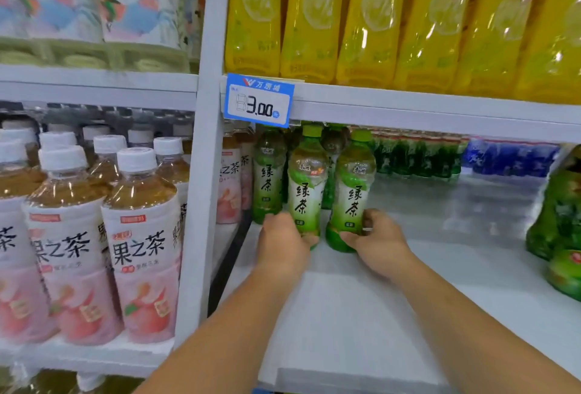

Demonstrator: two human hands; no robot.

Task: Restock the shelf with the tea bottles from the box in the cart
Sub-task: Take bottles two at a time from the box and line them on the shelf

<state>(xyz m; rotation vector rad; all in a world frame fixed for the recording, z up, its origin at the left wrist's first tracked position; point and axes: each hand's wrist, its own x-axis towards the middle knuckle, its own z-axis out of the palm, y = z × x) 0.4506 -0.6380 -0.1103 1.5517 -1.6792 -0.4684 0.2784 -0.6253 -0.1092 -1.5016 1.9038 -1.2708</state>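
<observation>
Two green tea bottles stand upright on the white middle shelf (pixel 361 299). My left hand (pixel 283 246) grips the base of the left green tea bottle (pixel 306 186). My right hand (pixel 377 241) holds the base of the right green tea bottle (pixel 353 192). Both have green caps and white-green labels. Another green tea bottle (pixel 268 173) stands just behind and to the left, with a further bottle behind the pair. The cart and its box are out of view.
Peach tea bottles (pixel 138 236) fill the left bay past a white upright post (pixel 201 205). Yellow bottles (pixel 371 16) line the shelf above, whose edge carries a blue price tag (pixel 259 100). Green bottles (pixel 559 221) stand at the far right; shrink-wrapped packs (pixel 418 155) sit at the back.
</observation>
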